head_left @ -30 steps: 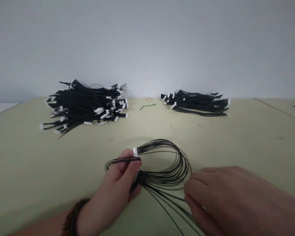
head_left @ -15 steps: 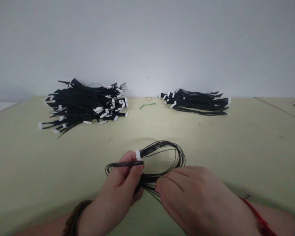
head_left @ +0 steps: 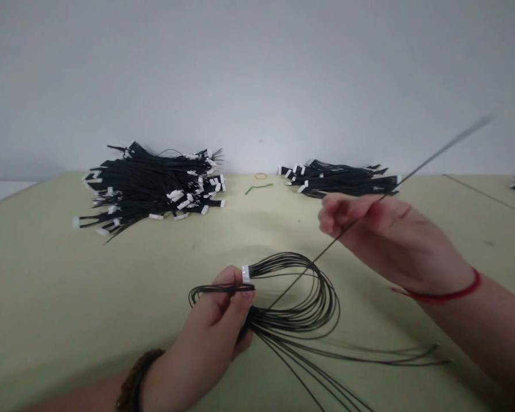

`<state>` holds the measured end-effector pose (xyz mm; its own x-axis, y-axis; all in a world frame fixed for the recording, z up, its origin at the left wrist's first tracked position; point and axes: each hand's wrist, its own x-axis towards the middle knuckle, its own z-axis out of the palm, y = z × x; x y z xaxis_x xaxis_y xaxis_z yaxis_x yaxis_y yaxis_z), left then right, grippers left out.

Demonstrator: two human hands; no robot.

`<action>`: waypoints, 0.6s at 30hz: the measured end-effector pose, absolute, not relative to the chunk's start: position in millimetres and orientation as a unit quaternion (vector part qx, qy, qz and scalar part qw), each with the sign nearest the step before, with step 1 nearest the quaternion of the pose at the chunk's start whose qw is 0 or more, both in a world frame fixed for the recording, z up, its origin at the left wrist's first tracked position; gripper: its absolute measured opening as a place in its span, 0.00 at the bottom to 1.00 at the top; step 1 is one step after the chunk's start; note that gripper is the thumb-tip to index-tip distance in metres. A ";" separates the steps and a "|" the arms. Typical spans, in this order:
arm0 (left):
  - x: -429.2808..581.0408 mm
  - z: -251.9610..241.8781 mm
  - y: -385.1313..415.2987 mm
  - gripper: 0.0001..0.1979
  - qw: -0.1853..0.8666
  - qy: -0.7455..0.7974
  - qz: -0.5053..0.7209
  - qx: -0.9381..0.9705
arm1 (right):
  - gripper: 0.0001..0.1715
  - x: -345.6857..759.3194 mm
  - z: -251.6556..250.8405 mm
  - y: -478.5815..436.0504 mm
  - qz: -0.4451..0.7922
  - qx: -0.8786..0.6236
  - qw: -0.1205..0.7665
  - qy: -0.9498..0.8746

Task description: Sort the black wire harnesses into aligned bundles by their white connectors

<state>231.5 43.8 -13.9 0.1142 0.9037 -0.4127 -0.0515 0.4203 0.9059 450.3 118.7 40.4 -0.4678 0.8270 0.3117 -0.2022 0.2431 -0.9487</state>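
Across the pale green tabletop (head_left: 90,303), my view from the head camera lands first on the left hand (head_left: 210,332), curled closed around a bundle of thin black wires (head_left: 300,312). Its fingers (head_left: 236,312) wrap the bundle tightly, and a white plastic connector (head_left: 245,273) sticks out just above them. The smooth, glossy wires spring from that grip in a wide, rounded loop, while other strands fan loosely over the table toward the lower right.

The right hand (head_left: 390,234) is raised well above the table and to the right of the bundle. Its thumb and fingertips (head_left: 332,220) are pinched on a single black wire (head_left: 347,223), which runs diagonally through the grip. The far end of that wire blurs out near the top right, so I can't make out its tip.

Nothing stands between the hands and the bundle. A red cord (head_left: 438,296) circles the right wrist, and dark beads (head_left: 139,377) circle the left. Beyond them, against a plain white wall (head_left: 257,74), lie a large, tangled pile of black white-tipped wires (head_left: 150,189) and a smaller, flatter pile (head_left: 339,182). Between the piles are an orange rubber band (head_left: 260,176) and a bent green strip (head_left: 258,188).
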 end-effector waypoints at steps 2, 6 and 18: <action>230.8 -15.1 43.7 0.09 0.643 0.542 0.373 0.391 | 0.21 446.9 43.5 118.0 0.574 -0.276 0.533 -0.557; 230.3 -15.5 42.7 0.12 0.664 0.502 0.367 0.415 | 0.14 435.1 53.4 97.7 0.636 -0.319 0.462 -0.529; 228.1 -6.2 31.8 0.21 0.709 0.466 0.334 0.411 | 0.09 407.2 39.1 49.2 0.182 -0.460 0.177 -0.851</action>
